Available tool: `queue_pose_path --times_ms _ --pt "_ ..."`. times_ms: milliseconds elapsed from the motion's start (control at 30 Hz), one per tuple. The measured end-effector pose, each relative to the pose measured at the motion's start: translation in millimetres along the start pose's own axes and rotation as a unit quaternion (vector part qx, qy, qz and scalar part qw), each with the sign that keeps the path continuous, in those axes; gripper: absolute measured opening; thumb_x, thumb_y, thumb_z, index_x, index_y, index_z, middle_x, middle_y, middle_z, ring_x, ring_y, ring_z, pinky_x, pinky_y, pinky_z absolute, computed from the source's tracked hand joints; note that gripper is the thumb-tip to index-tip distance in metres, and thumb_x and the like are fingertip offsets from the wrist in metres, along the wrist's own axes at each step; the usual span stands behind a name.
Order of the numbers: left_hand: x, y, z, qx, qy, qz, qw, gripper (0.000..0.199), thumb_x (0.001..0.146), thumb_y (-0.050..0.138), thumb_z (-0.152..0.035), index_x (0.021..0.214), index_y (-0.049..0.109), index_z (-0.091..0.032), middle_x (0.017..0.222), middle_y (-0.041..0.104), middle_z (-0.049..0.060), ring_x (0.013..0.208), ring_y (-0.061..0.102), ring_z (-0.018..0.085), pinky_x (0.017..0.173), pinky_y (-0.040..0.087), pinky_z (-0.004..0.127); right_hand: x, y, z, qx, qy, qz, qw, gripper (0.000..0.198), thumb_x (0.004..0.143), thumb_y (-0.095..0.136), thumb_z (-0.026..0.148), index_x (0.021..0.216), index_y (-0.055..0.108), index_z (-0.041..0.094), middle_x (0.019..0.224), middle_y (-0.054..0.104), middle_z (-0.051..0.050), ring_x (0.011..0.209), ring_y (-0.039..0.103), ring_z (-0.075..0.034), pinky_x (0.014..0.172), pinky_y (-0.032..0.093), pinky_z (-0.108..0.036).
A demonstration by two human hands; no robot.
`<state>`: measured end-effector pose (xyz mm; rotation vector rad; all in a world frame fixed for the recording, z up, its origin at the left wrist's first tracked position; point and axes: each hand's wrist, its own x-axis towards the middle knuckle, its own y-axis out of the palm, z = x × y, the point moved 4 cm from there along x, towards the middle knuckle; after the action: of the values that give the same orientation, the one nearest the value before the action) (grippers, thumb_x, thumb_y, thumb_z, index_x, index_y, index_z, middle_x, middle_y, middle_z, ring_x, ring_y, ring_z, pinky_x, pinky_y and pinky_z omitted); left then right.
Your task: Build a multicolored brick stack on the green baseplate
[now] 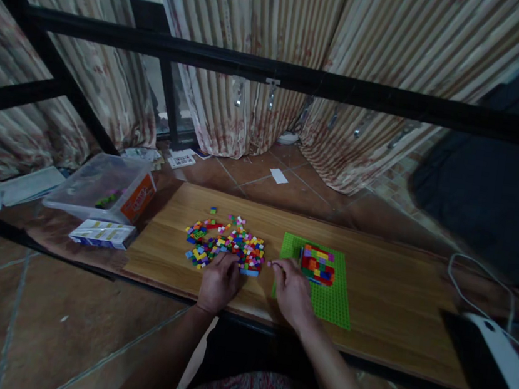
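A loose pile of small multicoloured toy bricks (248,247) lies on the wooden board. My left hand (219,283) is at the pile's near edge, its fingers curled and pressed together; whatever they may hold is hidden. Between the thumb and fingertips of my right hand (293,292) is a small pinkish-purple toy brick (269,263), just right of the pile. Under the right hand's side lies a green studded baseplate (338,305). On it stands a blocky build of red, yellow, blue and purple bricks (319,266), beside my right hand's knuckles.
The wooden board (393,299) spans the low table. To the left are a clear plastic bin (95,180) with an orange label and a small box (103,234). A black rail (275,69) crosses ahead. On the right are a white device (499,356) and a cable (468,300).
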<state>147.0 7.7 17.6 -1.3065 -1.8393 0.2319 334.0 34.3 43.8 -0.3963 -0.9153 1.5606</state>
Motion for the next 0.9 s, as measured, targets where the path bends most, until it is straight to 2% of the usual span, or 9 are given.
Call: queue_pose_path --times_ms 100,200,300,400,733,900 --pt "0 0 1 -0.003 -0.005 0.0 1.0 0.011 0.086 0.051 -0.016 0.093 0.059 -0.02 0.088 0.064 0.005 0.084 0.062 0.017 0.076 0.051 0.029 -25 -19 -15 0.016 0.013 -0.029 0.999 0.029 0.096 0.04 0.033 0.097 0.067 0.02 0.095 0.066 -0.008 0.087 0.063 -0.02 0.081 0.048 -0.033" --pt "1 1 1 0.006 -0.005 0.002 1.0 0.011 0.087 0.051 -0.017 0.092 0.059 -0.019 0.088 0.063 0.005 0.083 0.062 0.016 0.077 0.051 0.029 -45 -44 -44 0.014 0.05 -0.085 0.995 0.03 0.094 0.045 0.037 0.097 0.069 0.02 0.098 0.067 -0.009 0.09 0.064 -0.021 0.082 0.049 -0.033" --pt "2 1 0 0.015 -0.001 0.002 1.0 0.01 0.087 0.051 -0.018 0.092 0.059 -0.019 0.089 0.063 0.005 0.083 0.062 0.017 0.077 0.051 0.029 -51 -68 -72 -0.008 0.086 -0.132 0.988 0.033 0.092 0.048 0.042 0.095 0.071 0.019 0.095 0.068 -0.01 0.086 0.065 -0.021 0.078 0.05 -0.034" --pt "3 0 -1 0.026 0.005 0.0 1.0 0.01 0.086 0.052 -0.018 0.091 0.06 -0.019 0.088 0.064 0.004 0.083 0.062 0.017 0.077 0.051 0.029 -44 -82 -88 -0.029 0.097 -0.154 0.983 0.037 0.09 0.049 0.046 0.094 0.073 0.018 0.092 0.067 -0.01 0.082 0.065 -0.021 0.075 0.051 -0.034" --pt "5 -1 -1 0.041 0.017 0.0 0.999 0.01 0.086 0.052 -0.019 0.092 0.061 -0.019 0.087 0.065 0.005 0.081 0.062 0.017 0.074 0.051 0.028 -34 -80 -100 -0.072 0.045 -0.165 0.983 0.035 0.091 0.049 0.046 0.094 0.074 0.021 0.101 0.07 -0.01 0.093 0.064 -0.023 0.085 0.052 -0.039" --pt "6 -1 -3 0.048 0.022 -0.002 0.999 0.01 0.086 0.052 -0.019 0.091 0.061 -0.018 0.086 0.065 0.005 0.081 0.062 0.017 0.076 0.051 0.029 -36 -76 -100 -0.088 0.025 -0.174 0.98 0.034 0.095 0.043 0.038 0.101 0.072 0.02 0.104 0.07 -0.01 0.096 0.064 -0.022 0.089 0.052 -0.04"
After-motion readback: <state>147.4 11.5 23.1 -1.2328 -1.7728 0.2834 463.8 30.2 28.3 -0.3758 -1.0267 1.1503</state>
